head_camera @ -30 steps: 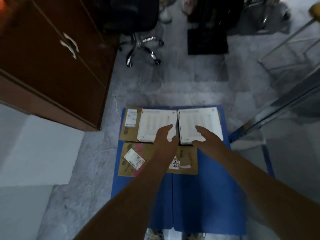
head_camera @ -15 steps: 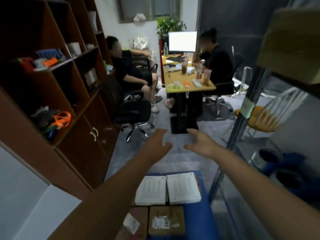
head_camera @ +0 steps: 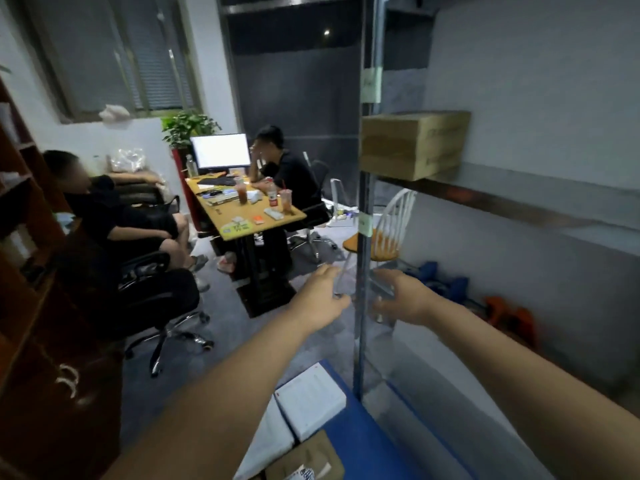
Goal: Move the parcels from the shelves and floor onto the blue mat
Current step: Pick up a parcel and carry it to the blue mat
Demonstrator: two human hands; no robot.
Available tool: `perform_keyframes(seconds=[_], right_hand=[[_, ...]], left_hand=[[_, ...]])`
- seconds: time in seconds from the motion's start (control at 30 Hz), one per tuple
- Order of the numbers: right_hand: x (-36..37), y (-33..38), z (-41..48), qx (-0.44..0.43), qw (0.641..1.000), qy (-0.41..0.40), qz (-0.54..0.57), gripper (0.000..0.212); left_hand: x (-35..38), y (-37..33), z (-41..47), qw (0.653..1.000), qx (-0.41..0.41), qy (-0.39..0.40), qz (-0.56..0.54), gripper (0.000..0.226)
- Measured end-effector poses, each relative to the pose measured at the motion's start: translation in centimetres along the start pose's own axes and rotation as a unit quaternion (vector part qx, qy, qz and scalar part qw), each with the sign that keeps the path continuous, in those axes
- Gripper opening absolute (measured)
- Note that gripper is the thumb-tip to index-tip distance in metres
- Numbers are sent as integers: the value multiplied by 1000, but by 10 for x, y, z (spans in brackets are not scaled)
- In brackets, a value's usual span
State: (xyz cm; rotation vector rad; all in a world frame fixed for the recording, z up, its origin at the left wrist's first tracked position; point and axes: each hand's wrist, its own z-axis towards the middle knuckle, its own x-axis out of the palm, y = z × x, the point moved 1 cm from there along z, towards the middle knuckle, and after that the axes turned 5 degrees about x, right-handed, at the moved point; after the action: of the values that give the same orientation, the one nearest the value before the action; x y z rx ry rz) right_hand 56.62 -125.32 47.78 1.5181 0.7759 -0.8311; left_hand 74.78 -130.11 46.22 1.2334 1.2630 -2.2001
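Both hands have lifted off the white parcels (head_camera: 309,400) on the blue mat (head_camera: 367,441) — left hand (head_camera: 320,299) and right hand (head_camera: 403,297) loosely open, empty — toward the cardboard box (head_camera: 412,143) at the shelf (head_camera: 502,199) edge; likely rigid, bulky, gripped by opposite sides.

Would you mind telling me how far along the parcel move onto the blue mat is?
Done: two white parcels and a brown one lie on the blue mat. In hand: nothing; the left hand and right hand are empty, raised toward the shelves. Left: at least the cardboard box on the shelf.
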Motion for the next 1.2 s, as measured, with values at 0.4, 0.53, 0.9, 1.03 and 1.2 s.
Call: perform_keyframes(seconds=[0.4, 0.53, 0.9, 1.03, 1.2], right_hand=[[-79, -99, -262, 189, 963, -189, 30, 42], [-99, -141, -375, 294, 938, -184, 8, 75], [-69, -209, -759, 511, 809, -287, 38, 77], [-45, -216, -886, 572, 754, -320, 50, 70], [-5, -212, -1022, 660, 653, -365, 66, 78]], left_hand=[[92, -219, -54, 964, 240, 107, -43, 59], [138, -312, -98, 933, 315, 167, -58, 59], [277, -565, -340, 807, 474, 329, -127, 60], [320, -635, -433, 748, 532, 372, -140, 58], [367, -705, -534, 665, 594, 432, -136, 59]])
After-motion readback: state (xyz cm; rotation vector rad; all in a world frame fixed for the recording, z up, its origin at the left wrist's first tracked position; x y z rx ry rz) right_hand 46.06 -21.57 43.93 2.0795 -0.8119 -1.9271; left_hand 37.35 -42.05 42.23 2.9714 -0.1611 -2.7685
